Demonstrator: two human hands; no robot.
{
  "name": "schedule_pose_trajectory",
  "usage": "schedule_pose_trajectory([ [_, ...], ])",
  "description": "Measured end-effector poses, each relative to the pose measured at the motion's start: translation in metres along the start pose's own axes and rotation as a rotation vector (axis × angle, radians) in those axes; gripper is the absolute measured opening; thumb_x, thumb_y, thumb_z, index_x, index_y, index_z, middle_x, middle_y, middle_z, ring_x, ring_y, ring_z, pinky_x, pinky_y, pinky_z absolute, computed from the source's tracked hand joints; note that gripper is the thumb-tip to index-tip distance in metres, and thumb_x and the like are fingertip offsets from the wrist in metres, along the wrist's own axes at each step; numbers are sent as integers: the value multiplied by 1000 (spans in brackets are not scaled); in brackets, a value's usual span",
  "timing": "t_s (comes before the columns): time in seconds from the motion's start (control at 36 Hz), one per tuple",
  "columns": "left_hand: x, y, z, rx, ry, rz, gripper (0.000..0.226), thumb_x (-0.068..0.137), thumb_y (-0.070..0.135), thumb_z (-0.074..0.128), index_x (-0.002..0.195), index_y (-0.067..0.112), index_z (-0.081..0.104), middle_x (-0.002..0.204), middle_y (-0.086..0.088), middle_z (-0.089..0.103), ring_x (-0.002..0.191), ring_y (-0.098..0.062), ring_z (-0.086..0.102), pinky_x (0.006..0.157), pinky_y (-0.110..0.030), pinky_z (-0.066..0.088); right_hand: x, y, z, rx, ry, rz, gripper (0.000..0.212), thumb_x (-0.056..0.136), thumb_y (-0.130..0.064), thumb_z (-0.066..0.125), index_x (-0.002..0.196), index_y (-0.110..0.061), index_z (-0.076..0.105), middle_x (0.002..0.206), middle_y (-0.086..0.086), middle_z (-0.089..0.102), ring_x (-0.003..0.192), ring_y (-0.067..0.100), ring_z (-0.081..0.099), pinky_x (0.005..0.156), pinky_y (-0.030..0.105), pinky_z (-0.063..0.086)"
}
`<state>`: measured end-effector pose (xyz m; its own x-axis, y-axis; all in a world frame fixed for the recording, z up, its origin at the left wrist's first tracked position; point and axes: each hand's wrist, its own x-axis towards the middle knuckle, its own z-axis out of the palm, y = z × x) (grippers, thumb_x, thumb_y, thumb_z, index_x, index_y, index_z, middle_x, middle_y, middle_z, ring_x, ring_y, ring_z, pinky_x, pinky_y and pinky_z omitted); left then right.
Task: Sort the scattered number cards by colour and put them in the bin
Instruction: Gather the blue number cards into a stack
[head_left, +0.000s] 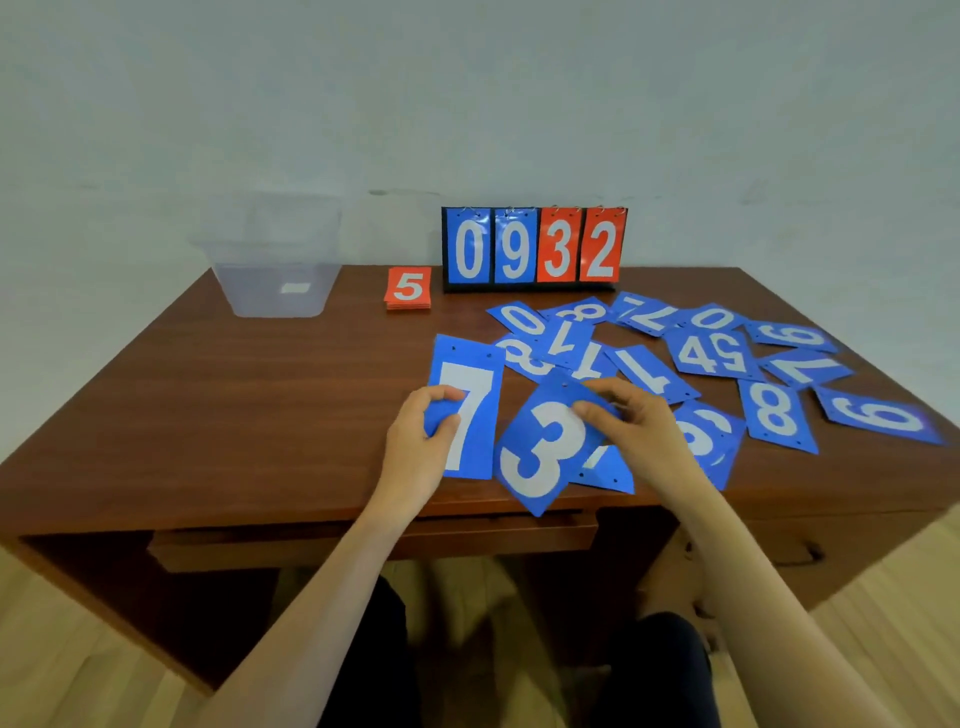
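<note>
From my feed I see both hands low over the front of the bench (234, 395). My left hand (415, 441) pinches the left edge of a blue 7 card (478, 384), thumb on its face and fingers curled behind it; the card sits upright to my view. My right hand (634, 421) grips the upper right edge of a blue 3 card (540, 457), which is tilted like a diamond, its lower corner hanging past the bench's front edge. I cannot tell whether either card is lifted off the wood.

The other blue cards (711, 353) lie scattered and overlapping across the right half of the bench, from just behind my right hand out to the far right corner. A neat red stack (409, 287) with a 5 on top sits near the back, between the bin (275, 291) and the scoreboard (535, 247). The bin, clear plastic, stands at the back left, well apart from the blue cards. The scoreboard stands at the back centre and reads 0 9 in blue, 3 2 in red.
</note>
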<state>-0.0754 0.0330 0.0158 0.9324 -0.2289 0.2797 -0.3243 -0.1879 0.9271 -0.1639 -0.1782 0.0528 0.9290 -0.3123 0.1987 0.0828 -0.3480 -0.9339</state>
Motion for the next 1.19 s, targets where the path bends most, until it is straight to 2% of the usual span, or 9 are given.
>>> schedule_pose_trajectory([
  [0.22, 9, 9, 15, 167, -32, 163, 27, 91, -3, 47, 100, 21, 57, 106, 13, 54, 96, 8, 50, 77, 0, 37, 4, -1, -20, 114, 47, 57, 7, 88, -14, 64, 90, -20, 62, 83, -13, 71, 74, 6, 69, 57, 24, 55],
  [0.36, 9, 24, 30, -128, -185, -92, 17, 94, 5, 49, 93, 21, 56, 106, 10, 59, 86, -5, 65, 59, -30, 53, 17, 5, -12, 55, 65, 99, 12, 85, -18, 68, 90, -14, 59, 92, 2, 70, 84, 20, 69, 63, 35, 58],
  [0.44, 8, 25, 41, -202, -216, -157, 16, 91, 6, 55, 88, 22, 58, 103, 7, 63, 93, -18, 66, 70, -43, 54, 26, 9, -1, -64, 115, 72, 16, 85, -25, 69, 84, -17, 56, 87, 4, 68, 79, 22, 67, 58, 33, 55],
  [0.53, 8, 20, 48, -255, -223, -198, 14, 85, 12, 67, 87, 23, 59, 105, 5, 64, 99, -19, 63, 78, -39, 52, 35, 13, 9, -130, 202, 36, 27, 82, -32, 72, 82, -10, 56, 79, 9, 61, 67, 26, 57, 59, 39, 51],
  [0.67, 12, 9, 50, -256, -253, -231, 21, 83, 7, 68, 88, 24, 58, 106, 1, 63, 100, -22, 62, 79, -41, 52, 50, 17, 23, -217, 290, -24, 31, 79, -32, 74, 75, -14, 49, 72, -3, 47, 60, 10, 40, 55, 16, 33],
  [0.81, 15, 1, 49, -310, -170, -303, 18, 87, 5, 63, 91, 22, 57, 111, 1, 62, 101, -17, 63, 75, -39, 56, 57, 22, 35, -427, 331, -13, 47, 81, -34, 73, 116, -16, 48, 113, -3, 44, 92, 8, 48, 64, 12, 39],
  [0.89, 19, -5, 46, -331, 9, -365, 19, 87, 5, 63, 94, 22, 57, 110, 11, 58, 103, -9, 59, 69, -25, 54, 50, 35, 32, -626, 236, -77, 50, 86, -30, 67, 128, -13, 46, 130, 4, 43, 122, 19, 37, 90, 27, 44],
  [0.97, 22, -13, 40, -368, 102, -412, 22, 87, 5, 65, 94, 25, 58, 117, 3, 58, 105, -17, 61, 75, -35, 56, 33, 53, 23, -840, 26, -126, 40, 89, -32, 62, 125, -15, 55, 134, 4, 44, 131, 21, 31, 107, 32, 34],
  [1.19, 13, -18, 43, -414, 58, -410, 24, 87, 4, 64, 101, 23, 61, 122, 2, 57, 110, -18, 60, 73, -30, 56, -22, 62, -2, -940, -408, 19, 65, 92, -57, 42, 149, -32, 24, 157, -12, 16, 144, 9, 16, 115, 29, 17],
])
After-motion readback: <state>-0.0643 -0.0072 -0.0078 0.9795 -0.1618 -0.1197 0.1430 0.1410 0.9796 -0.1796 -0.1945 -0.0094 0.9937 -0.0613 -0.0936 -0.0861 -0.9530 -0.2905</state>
